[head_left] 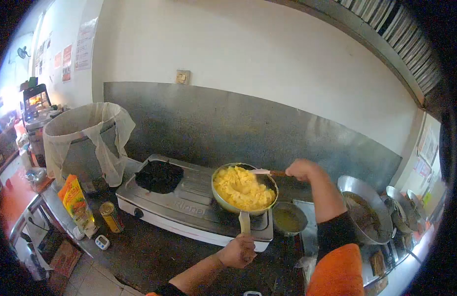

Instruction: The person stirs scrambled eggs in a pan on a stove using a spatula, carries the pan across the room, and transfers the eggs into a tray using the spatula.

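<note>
A pan (219, 201) filled with yellow scrambled egg (240, 187) sits over the right burner of a two-burner gas stove (189, 204). My left hand (237, 251) is closed round the pan's pale handle (244, 223), which points toward me. On the pan's right side, my right hand (302, 169) grips the brown handle of a spatula (271, 172). The spatula's pale blade reaches over the pan's far rim, with its tip at the egg. Black grating (159, 176) covers the left burner, with nothing on it.
A lined bin (85, 148) stands left of the stove. Near it are an orange pouch (76, 204), a can (111, 217) and a small timer (102, 241). A bowl of liquid (289, 218) and large metal pans (366, 212) stand to the right.
</note>
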Tool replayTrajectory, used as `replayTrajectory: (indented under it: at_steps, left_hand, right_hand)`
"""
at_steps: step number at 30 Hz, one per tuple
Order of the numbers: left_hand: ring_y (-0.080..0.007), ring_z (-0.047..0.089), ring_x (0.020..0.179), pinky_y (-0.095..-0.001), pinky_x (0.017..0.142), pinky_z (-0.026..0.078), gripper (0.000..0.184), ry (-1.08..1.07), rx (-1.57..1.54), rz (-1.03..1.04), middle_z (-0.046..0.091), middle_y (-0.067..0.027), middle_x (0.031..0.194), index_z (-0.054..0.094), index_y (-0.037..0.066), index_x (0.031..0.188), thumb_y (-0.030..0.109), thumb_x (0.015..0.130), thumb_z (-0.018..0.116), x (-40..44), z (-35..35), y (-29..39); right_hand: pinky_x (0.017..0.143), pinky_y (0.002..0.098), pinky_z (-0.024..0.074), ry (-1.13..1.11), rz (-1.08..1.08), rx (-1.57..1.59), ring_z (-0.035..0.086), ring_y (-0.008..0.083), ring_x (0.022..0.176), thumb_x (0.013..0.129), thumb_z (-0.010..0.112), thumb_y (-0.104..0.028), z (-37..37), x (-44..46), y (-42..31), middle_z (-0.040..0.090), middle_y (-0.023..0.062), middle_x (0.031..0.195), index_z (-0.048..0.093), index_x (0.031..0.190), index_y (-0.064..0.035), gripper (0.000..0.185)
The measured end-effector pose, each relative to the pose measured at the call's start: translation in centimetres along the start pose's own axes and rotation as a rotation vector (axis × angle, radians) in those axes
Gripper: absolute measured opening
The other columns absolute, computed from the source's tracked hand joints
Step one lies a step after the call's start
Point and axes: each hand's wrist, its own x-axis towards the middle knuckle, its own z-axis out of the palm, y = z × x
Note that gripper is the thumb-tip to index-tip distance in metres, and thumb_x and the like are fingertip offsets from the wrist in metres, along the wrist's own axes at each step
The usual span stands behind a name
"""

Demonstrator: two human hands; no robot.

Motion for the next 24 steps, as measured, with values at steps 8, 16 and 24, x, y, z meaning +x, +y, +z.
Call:
replayTrajectory:
  at_steps: [8, 16, 24]
  left_hand:
    - [-0.0245, 0.05, 0.064, -0.0381, 0.064, 0.042, 0.016, -0.128, -0.04, -0.101, 0.046, -0.0038, 0.06, 0.048, 0.008, 0.053, 0.008, 0.061, 0.062, -1.5, 1.5, -1.0]
    - [-0.0244, 0.049, 0.063, -0.0377, 0.063, 0.041, 0.016, -0.066, -0.007, -0.018, 0.044, -0.004, 0.057, 0.046, 0.007, 0.053, 0.007, 0.058, 0.061, -0.2, 0.5, -0.2]
    - [-0.0252, 0.05, 0.067, -0.0386, 0.065, 0.039, 0.016, -0.118, -0.038, 0.016, 0.045, -0.0037, 0.059, 0.047, 0.008, 0.053, 0.01, 0.052, 0.063, -0.2, 0.1, -0.4]
  right_hand:
    - [0.047, 0.0327, 0.0392, -0.167, 0.018, 0.11, 0.05, 0.0174, 0.054, 0.073, 0.057, -0.038, 1.2, -1.1, -1.6, 0.057, 0.0089, 0.067, 0.06, 0.075, -0.0036, 0.034]
    - [0.048, 0.0323, 0.0427, -0.267, -0.089, -0.1, 0.053, 0.0158, 0.054, 0.075, 0.059, -0.037, -2.7, -3.8, -1.7, 0.059, 0.0052, 0.065, 0.064, 0.095, -0.0152, 0.03]
    - [0.044, 0.0294, 0.0411, 0.015, -0.756, -0.03, 0.05, 0.0142, 0.049, 0.08, 0.054, -0.033, 9.8, 1.2, -2.9, 0.058, 0.0045, 0.066, 0.058, 0.108, -0.0199, 0.031]
